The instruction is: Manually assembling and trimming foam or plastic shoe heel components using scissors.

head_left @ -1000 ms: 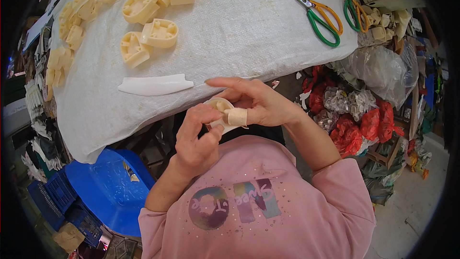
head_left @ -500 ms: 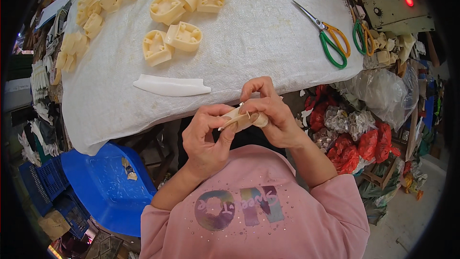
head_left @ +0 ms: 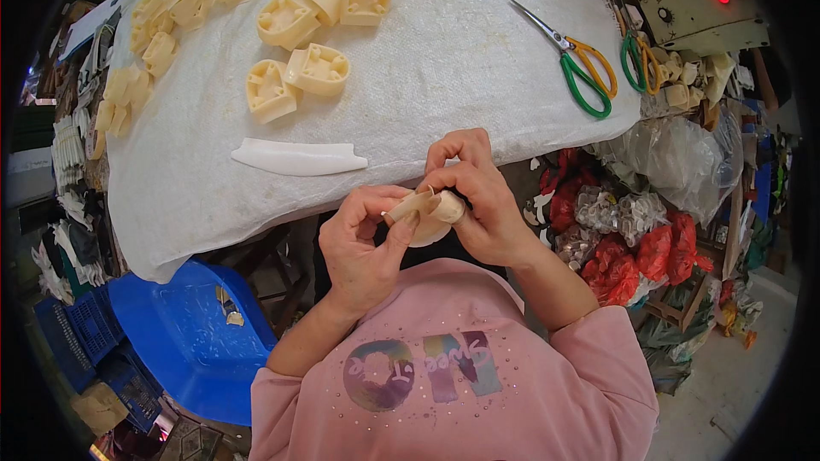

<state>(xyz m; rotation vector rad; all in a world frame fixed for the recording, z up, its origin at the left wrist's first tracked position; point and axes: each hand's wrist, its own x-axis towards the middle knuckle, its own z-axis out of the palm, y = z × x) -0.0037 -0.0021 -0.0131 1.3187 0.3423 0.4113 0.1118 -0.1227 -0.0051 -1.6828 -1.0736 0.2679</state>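
Note:
Just past the table's near edge, my left hand [head_left: 354,235] pinches one side of a thin, curved cream plastic piece [head_left: 429,234] between thumb and fingers. My right hand [head_left: 489,212] grips the other side, its fingers bent over the upper edge. Around the right thumb end sits a pale cream band or cover [head_left: 449,207]; whether it is a wrap or part of the piece I cannot tell. My fingers hide much of the piece. On the table, close to my left hand, lies a curved white strip [head_left: 299,158].
Several hollow cream plastic blocks [head_left: 320,70] lie across the far left of the cloth-covered table [head_left: 444,60]. Scissors [head_left: 564,41] with green and orange handles rest at the right, near a second pair [head_left: 634,58]. A blue chair [head_left: 188,333] stands lower left; red bags [head_left: 611,269] lie right.
The cream piece has been tilted between my hands, so more of its rounded lower part shows. Both hands keep their hold. The whole view has shifted slightly.

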